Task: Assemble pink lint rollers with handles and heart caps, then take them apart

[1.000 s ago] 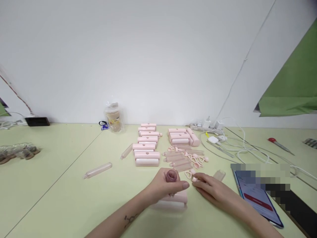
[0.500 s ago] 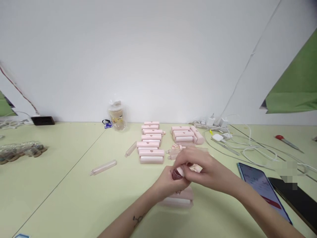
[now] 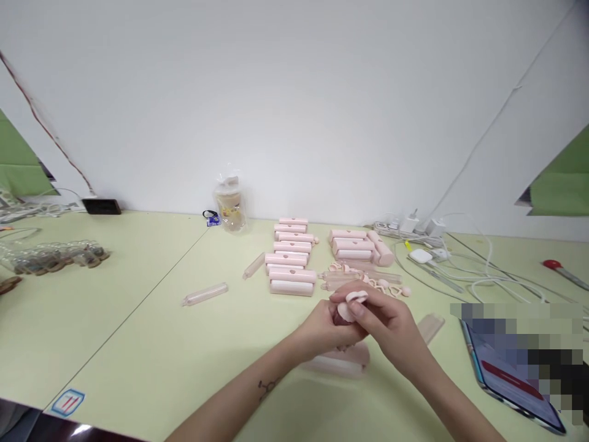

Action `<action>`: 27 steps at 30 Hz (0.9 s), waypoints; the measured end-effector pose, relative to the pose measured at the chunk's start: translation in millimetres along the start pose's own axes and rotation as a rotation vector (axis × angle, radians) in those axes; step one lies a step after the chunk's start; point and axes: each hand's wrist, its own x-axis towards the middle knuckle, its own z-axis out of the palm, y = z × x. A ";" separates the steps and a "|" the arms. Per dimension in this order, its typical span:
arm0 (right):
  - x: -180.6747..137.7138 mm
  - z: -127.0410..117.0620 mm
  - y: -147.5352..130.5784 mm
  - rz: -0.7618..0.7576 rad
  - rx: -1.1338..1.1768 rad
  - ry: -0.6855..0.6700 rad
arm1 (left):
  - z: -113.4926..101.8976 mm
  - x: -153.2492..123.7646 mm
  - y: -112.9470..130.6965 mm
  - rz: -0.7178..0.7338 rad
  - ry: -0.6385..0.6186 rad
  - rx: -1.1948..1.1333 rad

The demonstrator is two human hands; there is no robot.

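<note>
My left hand (image 3: 324,325) is closed around a clear plastic tube (image 3: 339,317), whose open end faces up and looks dark reddish against the palm. My right hand (image 3: 384,316) pinches a pale pink end cap with a loop (image 3: 356,298) at the tube's mouth. Cap and tube seem to touch, but how far the cap sits in cannot be told. Most of the tube is hidden by my fingers. Below my hands lies a pink-cased lint roller (image 3: 343,362). Just beyond them are small pink heart-shaped loops and caps (image 3: 381,286) and clear tubes (image 3: 343,280).
Several pink lint rollers (image 3: 292,274) stand in a column, with others (image 3: 353,245) to their right. Loose clear tubes (image 3: 205,293) lie leftward. A bagged cup (image 3: 231,209) stands by the wall. Cables (image 3: 488,279), a phone (image 3: 510,374) and a red-handled tool (image 3: 552,264) are at the right.
The view has shifted, so the table lies further right in it. My right hand has turned, and the pink cap's loop now shows above my fingers. My left hand keeps its hold.
</note>
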 end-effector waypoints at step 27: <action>-2.7 11.8 -0.9 0.086 0.242 -0.024 | 13.0 0.8 2.1 0.110 0.122 -0.241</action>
